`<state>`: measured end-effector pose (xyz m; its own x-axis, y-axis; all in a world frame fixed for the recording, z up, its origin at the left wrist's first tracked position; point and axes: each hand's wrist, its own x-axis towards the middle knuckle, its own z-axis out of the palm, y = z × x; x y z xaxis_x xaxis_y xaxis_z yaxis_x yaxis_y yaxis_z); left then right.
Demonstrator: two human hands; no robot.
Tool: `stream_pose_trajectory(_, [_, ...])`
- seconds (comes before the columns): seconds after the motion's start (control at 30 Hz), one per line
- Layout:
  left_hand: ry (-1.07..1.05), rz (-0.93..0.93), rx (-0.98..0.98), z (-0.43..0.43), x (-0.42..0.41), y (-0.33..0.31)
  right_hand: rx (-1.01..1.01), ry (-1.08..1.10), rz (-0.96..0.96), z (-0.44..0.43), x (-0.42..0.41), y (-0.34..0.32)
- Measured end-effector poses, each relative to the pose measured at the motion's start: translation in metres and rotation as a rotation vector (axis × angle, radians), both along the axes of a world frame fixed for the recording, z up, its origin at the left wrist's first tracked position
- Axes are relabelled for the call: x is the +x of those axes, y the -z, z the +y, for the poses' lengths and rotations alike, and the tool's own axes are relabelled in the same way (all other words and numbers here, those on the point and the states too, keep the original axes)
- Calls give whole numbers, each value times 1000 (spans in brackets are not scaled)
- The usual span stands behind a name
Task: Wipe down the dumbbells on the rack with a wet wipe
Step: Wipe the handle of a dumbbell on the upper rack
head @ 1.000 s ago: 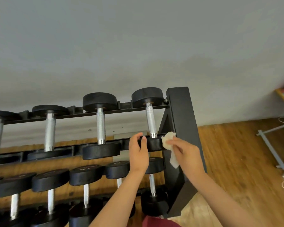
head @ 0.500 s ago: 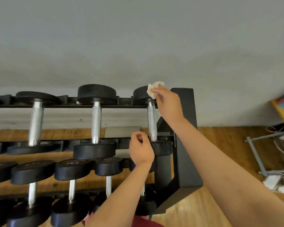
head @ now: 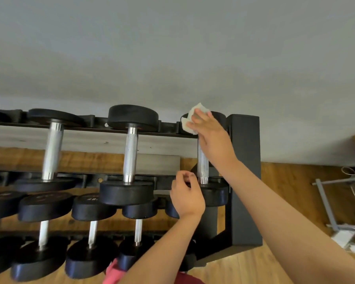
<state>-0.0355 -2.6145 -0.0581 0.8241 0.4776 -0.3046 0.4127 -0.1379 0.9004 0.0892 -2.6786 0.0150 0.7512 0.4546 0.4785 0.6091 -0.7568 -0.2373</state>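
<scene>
Two hands are on the last dumbbell point(head: 202, 165) of the rack's point(head: 245, 160) top row, just beside the end post. The right hand point(head: 210, 136) pinches a bunched wipe point(head: 190, 119) in its fingers and presses it against the far head point(head: 218, 117). The left hand point(head: 187, 196) sits at the near head point(head: 215, 194) with its fingers curled. I cannot tell whether they clasp the rim or only lean on it.

That doubt is the main risk. A firm rub on the far head pushes the dumbbell along or across its cradles. If the left hand is only resting there, the near head could ride off the front rail and fall onto the lower row point(head: 93, 208) or the floor point(head: 285, 201).

Reach is the second risk. The right arm is stretched well out, so pressure will likely be light and uneven. The wipe is wadded small, so only a patch of it touches rubber. The side of the far head that faces the wall could easily go unwiped.

Moisture left on the handle may also make it slippery, and a wadded wipe could snag or shred on its knurling.
</scene>
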Motion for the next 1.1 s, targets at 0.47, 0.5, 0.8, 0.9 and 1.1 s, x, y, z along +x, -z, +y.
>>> stream_pose_trajectory(0.47, [-10,38,-65,1,0,-1,1141,585,1156,-45,-40,16])
stream_pose_trajectory(0.5, [-9,39,-71,1,0,-2,1229,562,1197,-45,-37,18])
stream_pose_trajectory(0.8, [-76,9,-138,-1,-2,-18,1028,480,1161,-36,-20,28])
stream_pose_trajectory(0.9, [-88,1,-132,-2,-2,-18,1090,472,1138,-32,-20,28])
stream_pose_trajectory(1.1, [-93,-11,-111,-2,-2,-17,1143,547,1033,-10,-17,30])
